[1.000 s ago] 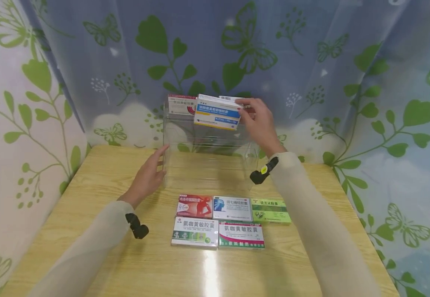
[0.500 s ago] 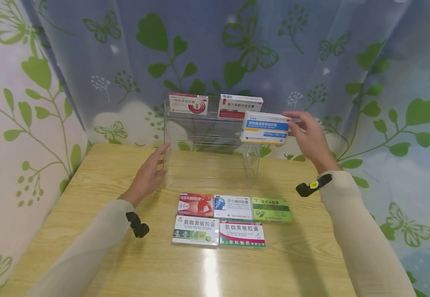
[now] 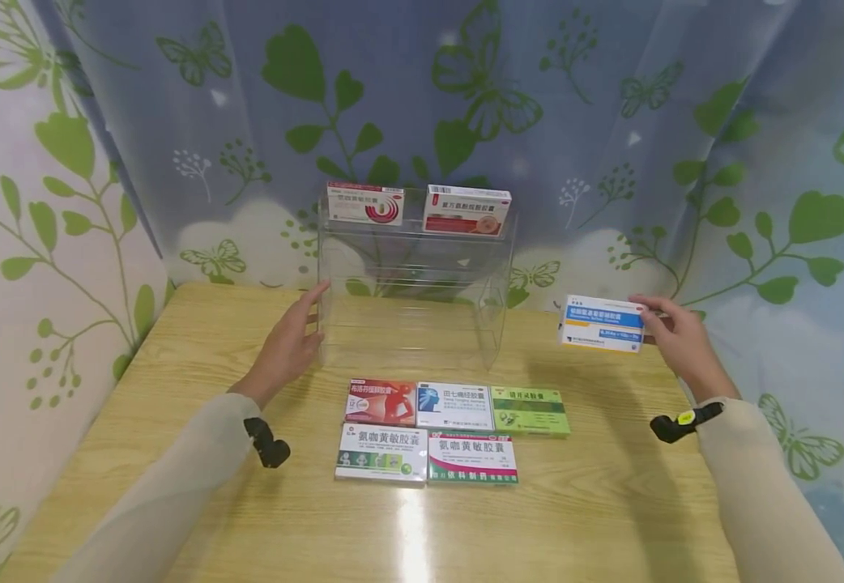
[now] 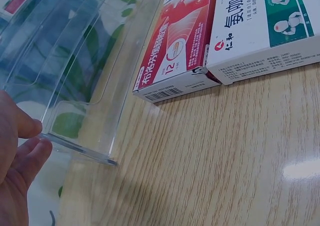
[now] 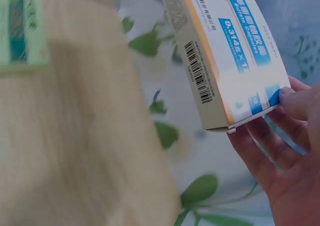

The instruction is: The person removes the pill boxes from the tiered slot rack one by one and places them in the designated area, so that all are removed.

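Hands apart. Right hand (image 3: pixel 684 344) has the blue box (image 3: pixel 602 325) pinched by its right end, thumb on the printed face, fingers behind. Left hand (image 3: pixel 283 344) touches the rack (image 3: pixel 413 277) on its left side — can't tell whether it's nipping the edge or just bracing. Blue box is out to the right of the rack, well apart from it, print facing me, and looks to be off the table (image 3: pixel 247 502).

Handling notes, my read: hold is at one end only, so the free end could dip. I'd use light, even thumb pressure; likely a thin carton that dents easily. A bit of end flap seems to poke out near the thumb — I'd stay off that corner. Wrist steady, print upright, no twist.

Rack looks light, so a hand on its side helps; steady contact, no shove, else the top-left box (image 3: pixel 366 204) and top-right box (image 3: pixel 467 212) on its upper tier could slide. In front of the rack, the green box (image 3: pixel 530 411) ends the nearer row on the right, closest to blue box. I'd carry high enough to miss it.
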`<state>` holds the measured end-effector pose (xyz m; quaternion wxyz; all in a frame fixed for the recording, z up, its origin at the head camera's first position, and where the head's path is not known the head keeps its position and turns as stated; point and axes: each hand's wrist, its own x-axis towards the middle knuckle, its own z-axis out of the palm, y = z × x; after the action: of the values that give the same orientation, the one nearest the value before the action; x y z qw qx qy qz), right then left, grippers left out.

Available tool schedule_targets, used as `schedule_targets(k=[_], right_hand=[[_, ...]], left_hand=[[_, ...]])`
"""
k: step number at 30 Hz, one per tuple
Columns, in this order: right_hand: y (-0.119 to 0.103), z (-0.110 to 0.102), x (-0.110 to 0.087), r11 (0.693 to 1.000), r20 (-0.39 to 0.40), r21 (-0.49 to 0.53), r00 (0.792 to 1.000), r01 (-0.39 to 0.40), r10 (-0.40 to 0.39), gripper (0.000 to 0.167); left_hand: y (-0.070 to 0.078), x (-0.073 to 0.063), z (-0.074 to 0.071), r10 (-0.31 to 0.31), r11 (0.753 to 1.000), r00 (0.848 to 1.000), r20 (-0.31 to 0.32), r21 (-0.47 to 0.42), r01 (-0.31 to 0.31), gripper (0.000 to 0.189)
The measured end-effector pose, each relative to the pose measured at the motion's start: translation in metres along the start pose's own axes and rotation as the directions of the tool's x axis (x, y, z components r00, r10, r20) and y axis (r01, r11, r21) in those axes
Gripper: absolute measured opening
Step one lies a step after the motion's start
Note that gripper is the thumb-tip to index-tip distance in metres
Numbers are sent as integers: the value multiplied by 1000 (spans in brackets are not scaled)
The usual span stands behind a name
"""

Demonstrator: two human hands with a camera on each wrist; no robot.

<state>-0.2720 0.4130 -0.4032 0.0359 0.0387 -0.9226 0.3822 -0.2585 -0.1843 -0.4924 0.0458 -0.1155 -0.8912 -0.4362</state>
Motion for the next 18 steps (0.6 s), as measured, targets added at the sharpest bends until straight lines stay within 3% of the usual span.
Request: schedule_targets(k=[8,18], right_hand=[[58,4,-20,995,154,-89,986,-44,57,50],[93,17,-36,989,258,-110,958,-103,129,46]], left_hand=[[-1,0,1,-3,1000,1000,-3,-1,3,90],[1,0,0,-5,1000,1000,1,3,5,88]])
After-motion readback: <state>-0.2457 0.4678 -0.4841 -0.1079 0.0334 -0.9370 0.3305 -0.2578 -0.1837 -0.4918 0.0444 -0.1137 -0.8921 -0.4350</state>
